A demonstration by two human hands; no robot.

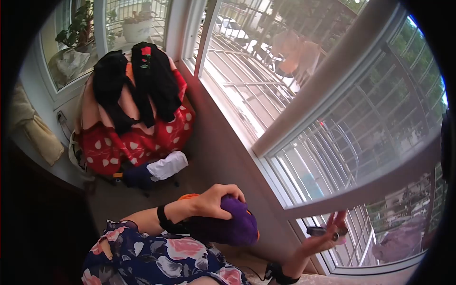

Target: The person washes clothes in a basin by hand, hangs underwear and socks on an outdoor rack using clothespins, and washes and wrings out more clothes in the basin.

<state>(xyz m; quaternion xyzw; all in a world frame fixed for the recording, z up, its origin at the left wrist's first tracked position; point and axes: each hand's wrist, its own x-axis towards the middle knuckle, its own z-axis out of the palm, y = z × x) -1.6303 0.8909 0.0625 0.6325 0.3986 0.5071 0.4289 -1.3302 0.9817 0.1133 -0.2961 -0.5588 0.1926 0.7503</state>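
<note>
My left hand (pixel 213 202) is closed on a bundled purple cloth (pixel 237 225) with orange showing at its edges. The bundle is held in front of my body, and its exact kind cannot be made out. Over to the right, my right hand (pixel 327 235) is raised beside the lower edge of the window sash (pixel 363 192), its fingers stretched upward and apart. A small dark object (pixel 316 231) lies against that hand; whether it is held or part of the window is unclear. Both wrists wear black bands.
Black garments (pixel 159 80) lie over a red patterned cover (pixel 137 147) in the corner. Below them is a white cloth (pixel 168 165) on a dark item. Metal bars (pixel 237 85) stand outside the window. A cream curtain (pixel 40 137) hangs at left, and potted plants (pixel 78 28) stand behind glass.
</note>
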